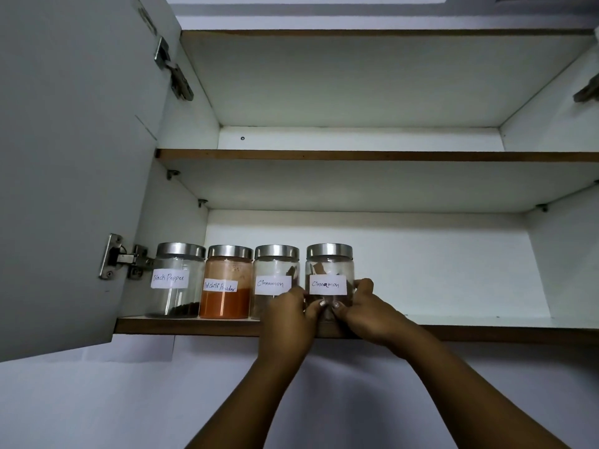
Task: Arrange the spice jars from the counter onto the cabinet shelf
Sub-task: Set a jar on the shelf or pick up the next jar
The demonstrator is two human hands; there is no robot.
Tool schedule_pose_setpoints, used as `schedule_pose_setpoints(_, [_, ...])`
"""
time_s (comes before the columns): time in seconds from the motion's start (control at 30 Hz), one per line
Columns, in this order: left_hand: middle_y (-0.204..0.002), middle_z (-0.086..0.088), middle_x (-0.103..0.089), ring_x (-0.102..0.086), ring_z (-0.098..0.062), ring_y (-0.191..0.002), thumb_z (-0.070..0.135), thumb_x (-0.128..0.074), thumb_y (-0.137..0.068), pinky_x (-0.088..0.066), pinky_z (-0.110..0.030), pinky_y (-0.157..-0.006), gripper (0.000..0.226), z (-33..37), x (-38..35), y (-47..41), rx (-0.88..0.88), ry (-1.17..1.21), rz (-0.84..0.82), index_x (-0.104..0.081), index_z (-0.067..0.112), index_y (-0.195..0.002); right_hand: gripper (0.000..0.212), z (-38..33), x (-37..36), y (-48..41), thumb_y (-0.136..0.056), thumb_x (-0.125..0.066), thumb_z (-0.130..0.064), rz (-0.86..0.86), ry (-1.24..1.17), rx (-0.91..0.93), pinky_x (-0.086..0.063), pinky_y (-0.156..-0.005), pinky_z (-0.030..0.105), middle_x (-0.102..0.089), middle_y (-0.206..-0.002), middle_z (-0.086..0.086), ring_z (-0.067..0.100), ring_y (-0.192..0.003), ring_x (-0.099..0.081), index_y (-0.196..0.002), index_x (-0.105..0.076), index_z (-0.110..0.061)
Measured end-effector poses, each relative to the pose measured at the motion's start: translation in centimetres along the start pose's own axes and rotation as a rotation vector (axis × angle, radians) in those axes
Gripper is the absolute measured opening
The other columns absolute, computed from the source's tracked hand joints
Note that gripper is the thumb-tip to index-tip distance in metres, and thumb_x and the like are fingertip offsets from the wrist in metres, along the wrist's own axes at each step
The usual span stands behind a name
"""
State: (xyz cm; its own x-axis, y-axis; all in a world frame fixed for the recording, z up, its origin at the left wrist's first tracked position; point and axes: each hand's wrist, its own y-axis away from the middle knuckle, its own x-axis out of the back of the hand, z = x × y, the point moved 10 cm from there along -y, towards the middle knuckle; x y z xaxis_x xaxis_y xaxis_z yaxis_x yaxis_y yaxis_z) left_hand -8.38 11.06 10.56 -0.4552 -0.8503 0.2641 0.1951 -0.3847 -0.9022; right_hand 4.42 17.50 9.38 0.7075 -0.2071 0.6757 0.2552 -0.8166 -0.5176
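Several glass spice jars with steel lids stand in a row at the front of the lower cabinet shelf (486, 332). From the left: a black pepper jar (175, 280), a red chilli powder jar (227, 286), a cinnamon jar (275, 273), and a second cinnamon jar (329, 270). My left hand (288, 319) and my right hand (369, 312) both grip the lower part of the second cinnamon jar, one on each side. The jar's base is hidden behind my fingers. It stands upright, a small gap apart from the first cinnamon jar.
The left cabinet door (71, 163) hangs open beside the black pepper jar. The lower shelf stretches bare to the right of the jars. An upper shelf (356, 155) sits above. A pale wall lies below the cabinet.
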Motion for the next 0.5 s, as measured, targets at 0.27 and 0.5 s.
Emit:
schedule_pose_setpoints(0.27, [-0.084, -0.005, -0.069, -0.062, -0.016, -0.08, 0.03, -0.07, -0.082, -0.043, -0.022, -0.066, 0.021, -2.2, -0.1, -1.0, 0.119, 0.098, 0.024, -0.065, 0.009, -0.084, 0.054, 0.1, -0.8, -0.6, -0.094, -0.027, -0.055, 0.053, 0.276, -0.095, -0.026, -0.105, 0.051, -0.057, -0.129, 0.002, 0.028, -0.121, -0.051, -0.13, -0.025, -0.014])
schedule_pose_setpoints(0.5, [-0.085, -0.005, -0.066, -0.06, -0.017, -0.081, 0.027, -0.069, -0.083, -0.044, -0.024, -0.068, 0.019, -2.5, -0.5, -0.7, 0.101, 0.107, 0.04, -0.059, 0.01, -0.086, 0.075, 0.4, -1.4, -1.3, -0.092, -0.027, -0.058, 0.052, 0.31, -0.096, -0.02, -0.109, 0.052, -0.05, -0.139, 0.004, 0.028, -0.129, -0.045, -0.148, -0.004, -0.013])
